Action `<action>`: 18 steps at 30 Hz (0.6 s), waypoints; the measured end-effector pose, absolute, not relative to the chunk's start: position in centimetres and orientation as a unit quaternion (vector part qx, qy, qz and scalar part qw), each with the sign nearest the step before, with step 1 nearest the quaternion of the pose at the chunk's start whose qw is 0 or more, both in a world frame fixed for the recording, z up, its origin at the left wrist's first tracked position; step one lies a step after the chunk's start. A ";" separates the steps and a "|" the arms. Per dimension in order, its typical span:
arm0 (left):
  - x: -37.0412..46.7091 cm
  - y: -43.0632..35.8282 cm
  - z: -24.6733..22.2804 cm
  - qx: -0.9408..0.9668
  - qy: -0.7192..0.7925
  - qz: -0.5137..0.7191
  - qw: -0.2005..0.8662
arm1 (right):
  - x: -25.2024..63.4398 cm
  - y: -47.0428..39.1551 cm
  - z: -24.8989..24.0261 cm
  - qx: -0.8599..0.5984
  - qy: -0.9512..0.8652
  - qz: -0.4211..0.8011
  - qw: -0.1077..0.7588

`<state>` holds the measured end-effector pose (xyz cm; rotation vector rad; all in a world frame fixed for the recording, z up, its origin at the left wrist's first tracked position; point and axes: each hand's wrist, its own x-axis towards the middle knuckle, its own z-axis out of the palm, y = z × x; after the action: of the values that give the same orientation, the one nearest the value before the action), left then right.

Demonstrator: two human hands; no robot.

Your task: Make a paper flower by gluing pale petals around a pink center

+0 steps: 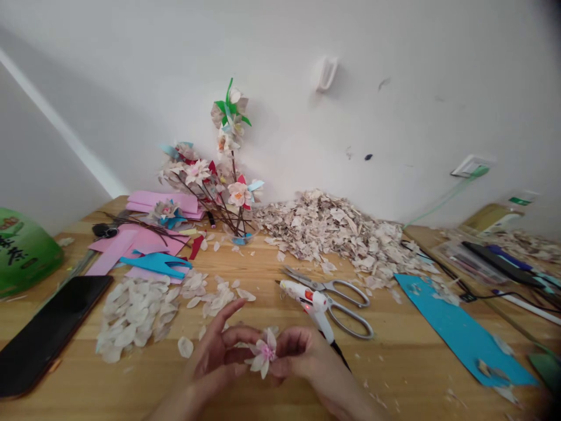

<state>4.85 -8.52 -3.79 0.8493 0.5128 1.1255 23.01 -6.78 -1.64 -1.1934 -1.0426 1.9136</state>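
A small white flower [265, 351] with a pink centre is held between both hands near the table's front edge. My left hand [221, 356] touches its left side with the thumb and a bent finger, the index finger raised apart. On the other side my right hand [302, 356] pinches the flower between thumb and curled fingers. Just beyond my right hand lie a white glue gun [313, 301] with a small red light and grey scissors [346, 298]. Loose pale petals [135, 316] are heaped to the left of my left hand.
A big petal pile [333, 228] leans against the wall. Finished flowers stand in a clear vase [241, 234]. Pink sheets [144, 240] and a black phone [48, 333] are at left, a blue sheet [460, 333] at right, a green bag [26, 251] far left.
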 end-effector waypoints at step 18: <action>5.0 -8.3 -4.9 0.339 0.260 0.510 0.747 | 22.9 -6.9 -1.8 -0.441 -0.374 0.733 0.359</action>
<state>5.05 -8.33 -4.86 0.7407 0.5679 1.1163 22.93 -6.88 -1.76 -1.1373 -0.9659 1.8897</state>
